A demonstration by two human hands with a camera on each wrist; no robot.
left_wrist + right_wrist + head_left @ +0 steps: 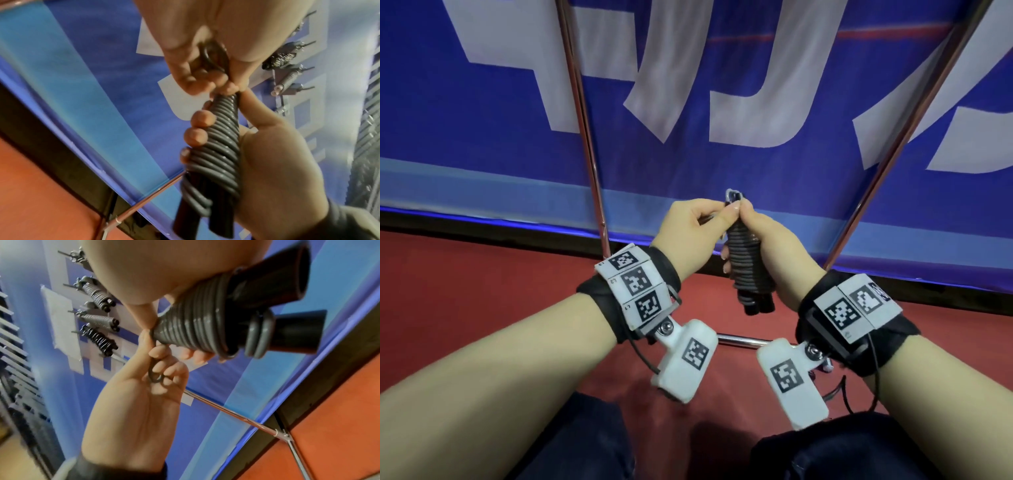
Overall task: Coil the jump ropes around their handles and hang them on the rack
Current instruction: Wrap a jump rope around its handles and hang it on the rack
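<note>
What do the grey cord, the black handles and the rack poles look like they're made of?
Cord: probably smooth plastic or rubber; the turns catch soft glints. Handles: matte black, likely plastic or rubber; flared ends, no shine. Rack poles: polished metal, apparently chrome; bright mirror-like streaks.

Hands: two, left (690, 233) and right (774, 250)
Held coiled ropes: one (748, 263)
Hung coiled ropes: at least four (98, 335)
Handles in held coil: two (296, 331)
</note>
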